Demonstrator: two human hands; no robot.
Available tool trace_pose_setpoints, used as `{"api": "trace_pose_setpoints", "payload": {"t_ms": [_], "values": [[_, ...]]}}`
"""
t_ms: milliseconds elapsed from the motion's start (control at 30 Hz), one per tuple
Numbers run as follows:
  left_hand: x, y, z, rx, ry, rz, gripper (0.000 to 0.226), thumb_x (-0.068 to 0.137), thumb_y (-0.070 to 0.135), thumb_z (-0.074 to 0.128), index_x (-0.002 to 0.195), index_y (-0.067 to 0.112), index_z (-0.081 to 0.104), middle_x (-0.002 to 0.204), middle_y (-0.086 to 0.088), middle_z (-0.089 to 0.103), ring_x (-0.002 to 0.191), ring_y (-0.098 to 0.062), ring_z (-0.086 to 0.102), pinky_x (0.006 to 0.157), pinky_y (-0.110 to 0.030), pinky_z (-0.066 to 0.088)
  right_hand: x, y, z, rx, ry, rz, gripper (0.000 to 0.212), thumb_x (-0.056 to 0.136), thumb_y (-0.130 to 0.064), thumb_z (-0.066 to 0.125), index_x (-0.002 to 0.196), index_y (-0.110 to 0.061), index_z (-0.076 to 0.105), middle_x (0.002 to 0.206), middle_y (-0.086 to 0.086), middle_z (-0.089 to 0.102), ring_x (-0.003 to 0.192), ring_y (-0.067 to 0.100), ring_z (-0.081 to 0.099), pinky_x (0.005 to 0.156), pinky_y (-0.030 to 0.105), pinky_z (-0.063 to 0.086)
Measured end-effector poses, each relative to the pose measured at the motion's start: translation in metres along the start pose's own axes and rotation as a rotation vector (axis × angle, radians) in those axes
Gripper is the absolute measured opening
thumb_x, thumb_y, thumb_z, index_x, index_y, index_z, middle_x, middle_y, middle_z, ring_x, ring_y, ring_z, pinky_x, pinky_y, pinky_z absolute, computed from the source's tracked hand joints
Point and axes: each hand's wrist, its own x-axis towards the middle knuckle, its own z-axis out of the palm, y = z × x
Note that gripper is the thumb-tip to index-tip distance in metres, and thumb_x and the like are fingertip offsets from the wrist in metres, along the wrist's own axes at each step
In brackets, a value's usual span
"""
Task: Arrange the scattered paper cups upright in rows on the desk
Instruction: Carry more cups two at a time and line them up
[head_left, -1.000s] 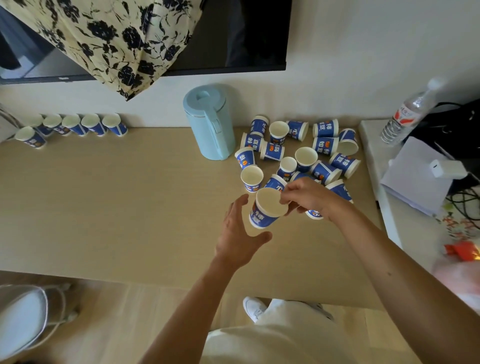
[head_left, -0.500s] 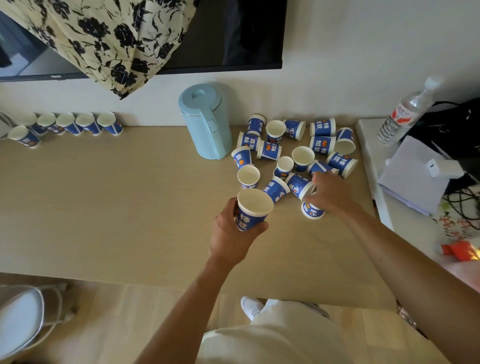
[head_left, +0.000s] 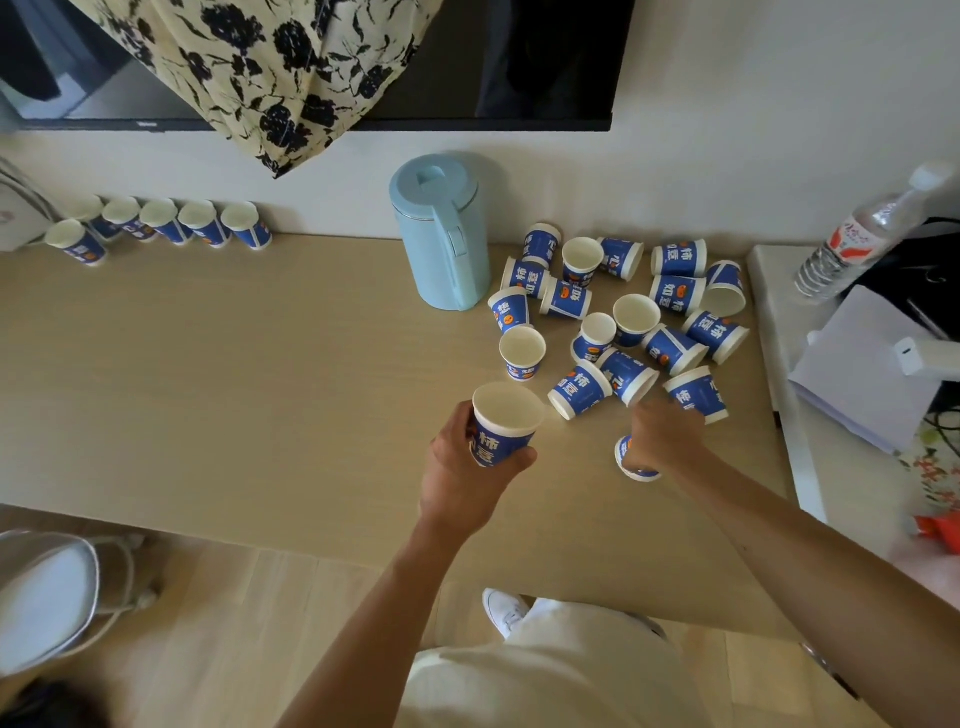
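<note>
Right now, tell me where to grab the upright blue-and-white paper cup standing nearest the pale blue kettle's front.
Take the upright blue-and-white paper cup around its side wall just below the rim, coming from above and the near side. Its mouth faces up and the desk before it is bare; the pale blue kettle and tipped cups crowd behind.

Matt wood-look desk (head_left: 208, 364), glossy printed paper cups (head_left: 623, 306), smooth plastic jug (head_left: 441, 234)
</note>
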Motion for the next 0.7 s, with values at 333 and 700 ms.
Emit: {"api": "trace_pose_setpoints", "payload": {"t_ms": [333, 700], "values": [[0.014, -0.011, -0.025, -0.065, 0.034, -0.063, 0.054, 0.068, 0.024, 0.092, 0.114, 0.021, 0.064, 0.101, 0.007, 0.075, 0.090, -0.013, 0.071, 0.076, -0.032, 0.059, -0.004, -0.020, -0.057, 0.951, -0.189, -0.045, 0.059, 0.069, -0.046, 0.088, 0.114, -0.027, 0.054, 0.104, -0.010, 0.059, 0.092, 0.009, 0.060, 0.072, 0.027, 0.049], [0.022, -0.051, -0.122, -0.143, 0.204, -0.128, 0.051, 0.070, 0.022, 0.091, 0.113, 0.018, 0.064, 0.098, 0.006, 0.075, 0.088, -0.014, 0.071, 0.075, -0.033, 0.058, -0.036, -0.140, -0.087, 1.537, -0.122, -0.230, 0.049, 0.080, 0.001, 0.080, 0.122, -0.019, 0.065, 0.108, -0.002, 0.073, 0.093, 0.003, 0.070, 0.078, 0.019, 0.053]]}}
